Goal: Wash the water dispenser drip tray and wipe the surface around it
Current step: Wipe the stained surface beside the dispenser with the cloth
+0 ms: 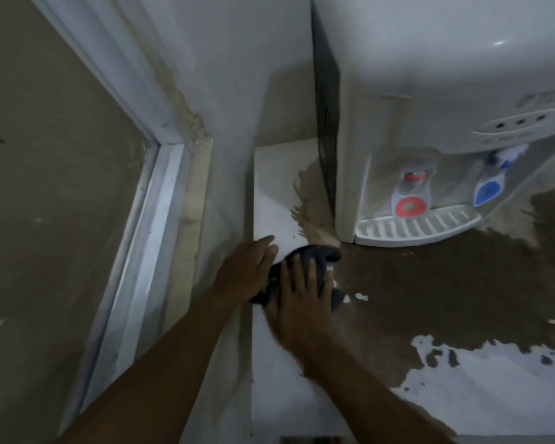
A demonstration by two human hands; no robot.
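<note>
A white water dispenser [430, 91] stands at the upper right with a red tap [410, 193] and a blue tap [489, 187]. Its white slotted drip tray [417, 227] sits in place at the base. The surface [446, 283] under it is white with large worn brown patches. A dark cloth [314, 257] lies on that surface just left of the tray's corner. My right hand [302, 296] presses flat on the cloth with fingers spread. My left hand [250, 267] rests beside it, touching the cloth's left edge at the surface's rim.
A white wall [225, 75] rises left of the dispenser, with a narrow gap behind the surface. A white door frame [148, 193] runs diagonally at the left beside a brown floor [45, 187]. Small white flakes [361, 297] lie right of the cloth.
</note>
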